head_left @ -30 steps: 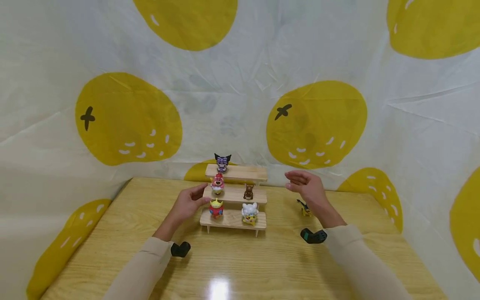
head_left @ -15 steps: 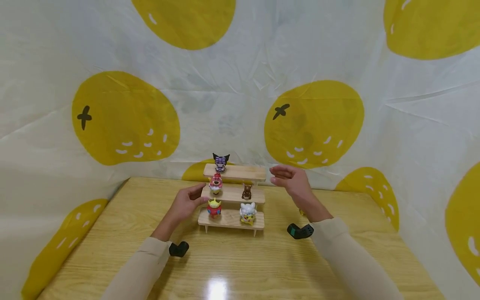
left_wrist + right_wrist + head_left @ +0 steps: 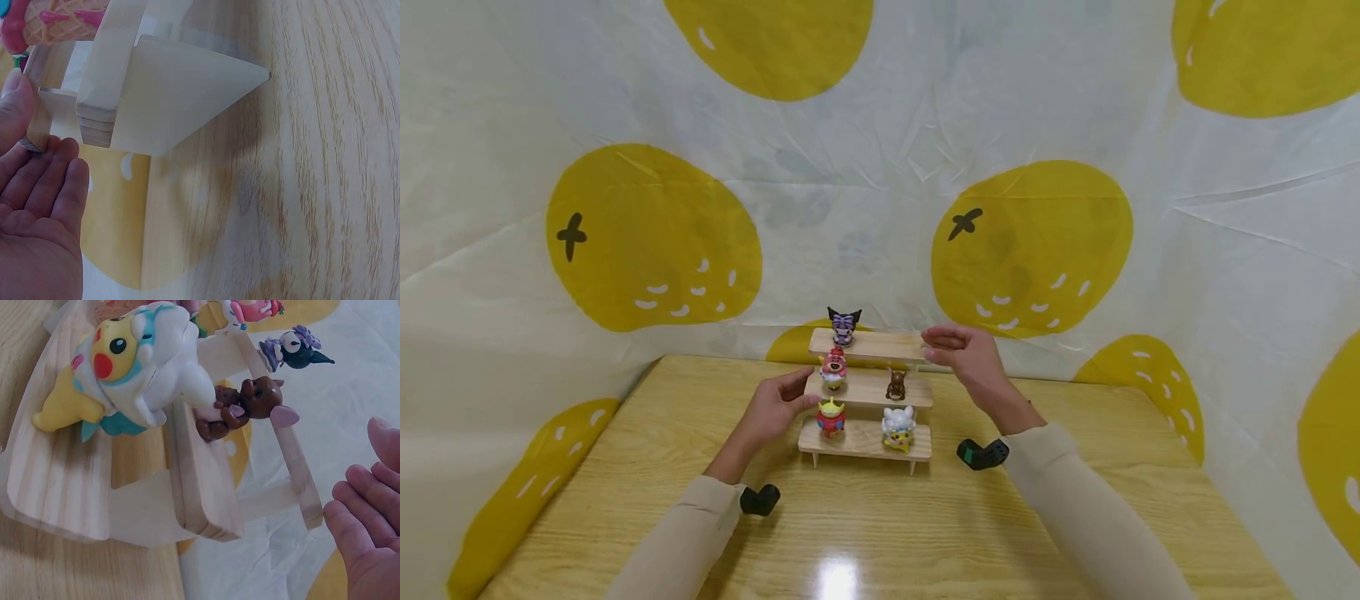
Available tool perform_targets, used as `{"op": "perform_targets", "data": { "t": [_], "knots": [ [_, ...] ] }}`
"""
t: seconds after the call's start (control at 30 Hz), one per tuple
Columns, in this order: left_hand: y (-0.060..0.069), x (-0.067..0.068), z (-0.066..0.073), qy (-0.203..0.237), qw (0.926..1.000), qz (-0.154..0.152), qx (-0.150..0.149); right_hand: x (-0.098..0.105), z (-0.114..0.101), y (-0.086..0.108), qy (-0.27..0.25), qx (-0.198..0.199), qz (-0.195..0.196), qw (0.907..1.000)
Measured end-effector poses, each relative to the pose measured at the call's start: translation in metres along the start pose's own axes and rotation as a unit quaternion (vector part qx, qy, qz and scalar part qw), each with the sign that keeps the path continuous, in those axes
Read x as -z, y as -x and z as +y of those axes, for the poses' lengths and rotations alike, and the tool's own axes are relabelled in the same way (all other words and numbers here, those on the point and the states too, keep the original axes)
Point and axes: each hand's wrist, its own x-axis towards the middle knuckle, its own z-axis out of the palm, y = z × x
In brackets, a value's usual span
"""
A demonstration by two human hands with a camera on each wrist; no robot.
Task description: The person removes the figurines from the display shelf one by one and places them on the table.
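Note:
A three-tier wooden stand [image 3: 857, 439] holds several small figures. My left hand [image 3: 767, 410] is at its left side; in the left wrist view the hand [image 3: 40, 206] has its fingertips against a shelf end [image 3: 39, 128], thumb apart. At the top shelf [image 3: 887, 344], the fingertips of my right hand [image 3: 973, 358] reach the right end, and the right wrist view shows that hand [image 3: 372, 525] with loosely bent fingers, touching or nearly touching the shelf end [image 3: 310, 509]. A purple-black figure [image 3: 843, 327] stands on the top shelf's left part.
On the middle shelf are a pink bear [image 3: 833, 370] and a brown figure [image 3: 896, 384]. A red-and-yellow figure [image 3: 831, 418] and a white-hooded yellow one [image 3: 898, 428] occupy the bottom shelf. Patterned cloth [image 3: 880, 167] hangs behind the wooden table [image 3: 865, 517].
My right hand has moved left to the top shelf's right end, and its arm now hides the small yellow figure on the table. My left hand has stayed in place.

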Motion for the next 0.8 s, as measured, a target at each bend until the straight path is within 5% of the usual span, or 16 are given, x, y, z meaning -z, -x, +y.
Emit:
{"op": "perform_targets", "data": {
  "t": [0.8],
  "knots": [
    [0.0,0.0,0.0,-0.018,0.9997,0.002,-0.014,-0.029,-0.016,-0.014,-0.002,-0.007,-0.018,0.9998]
  ]
}}
